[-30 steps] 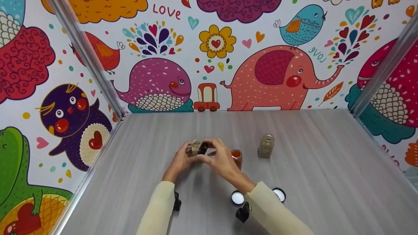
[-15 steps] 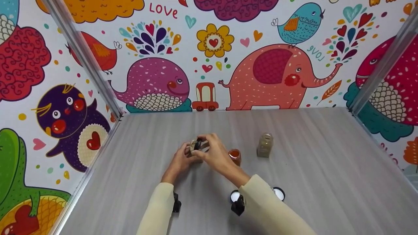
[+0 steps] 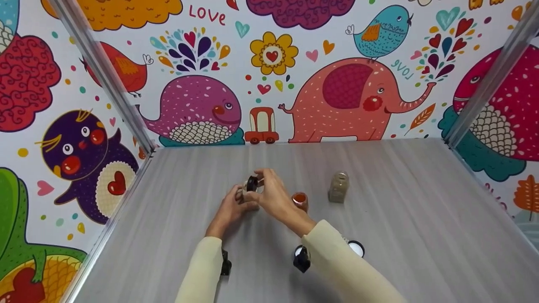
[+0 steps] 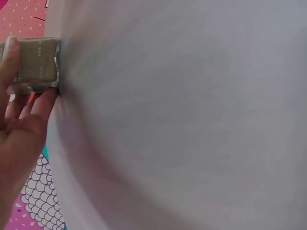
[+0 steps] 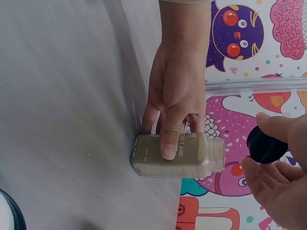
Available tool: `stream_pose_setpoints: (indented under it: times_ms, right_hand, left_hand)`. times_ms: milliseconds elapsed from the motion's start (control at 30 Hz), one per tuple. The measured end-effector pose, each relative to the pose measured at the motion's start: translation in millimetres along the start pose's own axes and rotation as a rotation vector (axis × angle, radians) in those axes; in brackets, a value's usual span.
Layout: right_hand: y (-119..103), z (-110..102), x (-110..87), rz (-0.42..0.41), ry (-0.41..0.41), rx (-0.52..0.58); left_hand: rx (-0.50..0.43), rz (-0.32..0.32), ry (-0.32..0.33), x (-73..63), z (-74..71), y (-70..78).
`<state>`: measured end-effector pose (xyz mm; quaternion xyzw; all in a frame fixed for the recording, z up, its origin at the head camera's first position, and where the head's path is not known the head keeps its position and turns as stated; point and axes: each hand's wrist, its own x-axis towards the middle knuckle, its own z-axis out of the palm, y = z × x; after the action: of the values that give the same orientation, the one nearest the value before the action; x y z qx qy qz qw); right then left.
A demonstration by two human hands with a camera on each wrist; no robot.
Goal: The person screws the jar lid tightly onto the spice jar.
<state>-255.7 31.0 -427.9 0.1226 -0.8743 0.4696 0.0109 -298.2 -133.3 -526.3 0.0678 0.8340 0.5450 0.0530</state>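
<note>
Right wrist view — left hand [image 5: 178,93] around jar [image 5: 189,163], right hand [image 5: 287,189] pinching lid [image 5: 264,146].

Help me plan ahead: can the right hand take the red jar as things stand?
Probably not: the right hand pinches a lid, so it looks occupied, though the red jar stands close by, with nothing visible between them.

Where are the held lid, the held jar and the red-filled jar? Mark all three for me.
Held lid [image 5: 266,146]: right wrist view, middle of its black surface.
Held jar [image 5: 193,162]: right wrist view, side of its body.
Red-filled jar [image 3: 300,203]: head view, upper body below its mouth.
</note>
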Motion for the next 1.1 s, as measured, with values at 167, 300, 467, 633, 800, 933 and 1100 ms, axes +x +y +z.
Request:
stream_pose_setpoints:
  times_ms: [167, 300, 467, 633, 800, 933, 1100]
  right_hand:
    - [4, 0, 5.1, 0.017, -0.014, -0.024]
    - [8, 3, 9.6, 0.025, -0.05, -0.061]
    - [11, 6, 13.7, 0.025, -0.075, -0.109]
    - [9, 10, 18.1, -0.008, -0.085, -0.19]
    - [8, 11, 24.1, -0.06, -0.068, -0.258]
    - [8, 10, 28.1, -0.083, -0.079, -0.288]
    - [9, 9, 32.7, -0.135, -0.12, -0.349]
  left_hand:
    - [0.005, 0.023, -0.002, -3.0, -1.0, -0.9]
    - [-0.02, 0.046, -0.018, -4.7, -2.1, -2.4]
    - [0.0, 0.071, -0.037, -5.2, -3.0, -2.0]
    - [0.054, 0.073, -0.036, -5.1, -3.7, -0.5]
    - [0.037, 0.079, -0.044, -4.6, -2.1, 0.1]
    - [0.023, 0.073, -0.048, -4.6, -1.4, -1.4]
    - [0.016, 0.072, -0.045, -4.7, -1.7, -1.8]
